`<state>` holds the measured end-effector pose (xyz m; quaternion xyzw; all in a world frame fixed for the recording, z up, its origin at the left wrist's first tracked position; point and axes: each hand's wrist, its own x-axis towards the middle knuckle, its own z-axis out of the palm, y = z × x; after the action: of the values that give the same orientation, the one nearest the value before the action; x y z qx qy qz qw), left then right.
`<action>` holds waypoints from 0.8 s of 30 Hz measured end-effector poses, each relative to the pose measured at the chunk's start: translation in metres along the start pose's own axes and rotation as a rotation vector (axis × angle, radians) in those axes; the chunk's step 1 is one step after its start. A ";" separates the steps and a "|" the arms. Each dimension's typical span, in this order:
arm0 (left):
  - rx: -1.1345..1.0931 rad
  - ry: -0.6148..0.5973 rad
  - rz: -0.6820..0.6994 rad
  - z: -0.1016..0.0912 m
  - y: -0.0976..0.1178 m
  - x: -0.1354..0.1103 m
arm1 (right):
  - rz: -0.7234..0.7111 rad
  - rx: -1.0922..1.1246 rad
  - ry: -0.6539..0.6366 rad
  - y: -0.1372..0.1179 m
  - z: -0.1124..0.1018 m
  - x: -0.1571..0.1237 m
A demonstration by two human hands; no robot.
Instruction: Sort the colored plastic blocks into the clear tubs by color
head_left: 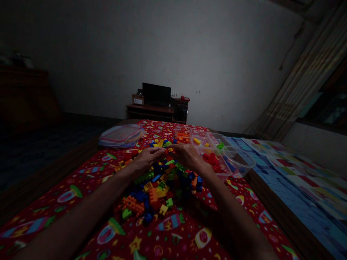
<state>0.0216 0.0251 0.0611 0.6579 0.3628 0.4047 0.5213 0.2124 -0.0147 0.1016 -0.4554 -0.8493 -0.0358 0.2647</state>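
Both hands hover over a loose pile of coloured toy building bricks (162, 184) on a red patterned cloth. My left hand (148, 157) is closed, its thumb and fingers pressed together and pointing right. Facing it, my right hand (188, 155) curves inward with bent fingers, closed over its palm side, which is hidden. A little red shows between the two sets of fingertips; I cannot make out whether it is held or lies in the pile behind. Nearest me in the pile are an orange brick piece (132, 205) and a yellow brick (163, 209).
Right of the pile stands a clear divided tray (222, 177) with orange, yellow, green and red bricks sorted in compartments. A round clear tub (248, 164) adjoins it. Stacked lids (121, 134) lie at the back left. A screen (156, 94) stands beyond the table.
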 end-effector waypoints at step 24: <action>0.407 0.117 0.141 0.001 0.020 -0.006 | 0.441 -0.038 0.144 0.080 0.002 0.030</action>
<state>0.0213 0.0151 0.0798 0.7487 0.4197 0.3963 0.3260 0.2616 0.0551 0.1003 -0.6309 -0.7074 -0.0254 0.3176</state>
